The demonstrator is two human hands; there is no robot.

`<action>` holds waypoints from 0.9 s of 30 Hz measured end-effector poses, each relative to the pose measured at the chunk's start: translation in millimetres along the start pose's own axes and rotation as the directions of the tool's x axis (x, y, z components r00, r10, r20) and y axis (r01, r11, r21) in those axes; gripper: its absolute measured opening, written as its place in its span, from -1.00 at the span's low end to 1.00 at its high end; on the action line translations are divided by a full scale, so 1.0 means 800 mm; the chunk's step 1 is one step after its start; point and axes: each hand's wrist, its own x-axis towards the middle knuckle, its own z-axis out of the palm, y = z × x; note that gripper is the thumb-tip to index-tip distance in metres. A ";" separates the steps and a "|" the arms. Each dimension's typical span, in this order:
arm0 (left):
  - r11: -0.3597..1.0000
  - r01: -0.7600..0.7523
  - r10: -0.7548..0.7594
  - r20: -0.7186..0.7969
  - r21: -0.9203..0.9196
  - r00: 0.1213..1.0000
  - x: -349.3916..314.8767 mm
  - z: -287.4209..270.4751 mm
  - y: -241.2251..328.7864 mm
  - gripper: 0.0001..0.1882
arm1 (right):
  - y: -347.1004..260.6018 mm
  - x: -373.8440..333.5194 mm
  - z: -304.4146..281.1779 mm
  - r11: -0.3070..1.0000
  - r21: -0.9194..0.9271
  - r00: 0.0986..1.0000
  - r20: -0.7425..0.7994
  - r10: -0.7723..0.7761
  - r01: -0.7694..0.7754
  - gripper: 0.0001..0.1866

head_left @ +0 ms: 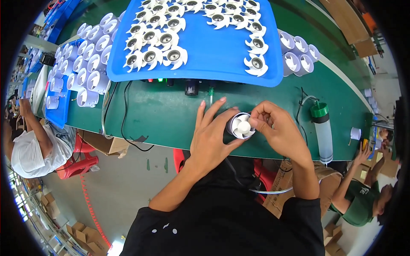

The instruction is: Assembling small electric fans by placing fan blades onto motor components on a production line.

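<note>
My left hand (209, 134) grips a short white cylindrical housing (231, 124) near the table's front edge, thumb and index finger round its side, other fingers stretched out. Inside its open top sits a white bladed fan wheel (243, 127). From the right, my right hand (276, 128) is closed in a pinch at the wheel's blades, just inside the rim; its fingertips partly hide the contact. Beyond my hands a raised blue tray (209, 55) bears several loose white fan wheels (174, 56) with dark round centres.
Many white cylindrical housings (97, 81) crowd the left of the green table (171, 111); more housings (291, 62) stand right of the tray. A green-capped dispensing syringe (323, 132) lies at right. Black cables (124, 115) cross the table. Co-workers (40, 149) sit on both sides.
</note>
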 end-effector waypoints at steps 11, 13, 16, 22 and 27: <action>1.000 0.010 -0.010 0.018 -0.019 1.000 -0.001 -0.005 -0.001 -0.40 | -0.002 -0.012 0.006 0.988 0.130 0.983 -0.176 -0.060 0.084 -0.84; 1.000 -0.010 0.010 0.031 -0.020 0.999 0.002 -0.004 0.001 -0.38 | -0.004 -0.016 0.000 0.990 -0.019 0.978 -0.157 -0.139 0.138 -0.89; 0.999 -0.030 0.030 0.038 -0.010 0.999 0.004 0.000 0.002 -0.36 | -0.017 -0.013 0.010 0.946 -0.249 0.966 -0.101 -0.240 0.209 -0.74; 1.000 0.016 -0.016 0.010 -0.008 1.000 0.004 0.001 0.000 -0.33 | -0.070 -0.027 -0.011 0.958 -0.210 0.956 -0.179 -0.234 0.195 -0.60; 0.989 -0.116 0.118 -0.013 0.095 0.993 -0.011 -0.005 -0.011 -0.54 | -0.006 0.001 0.002 0.993 -0.048 0.959 -0.255 -0.120 0.112 -0.56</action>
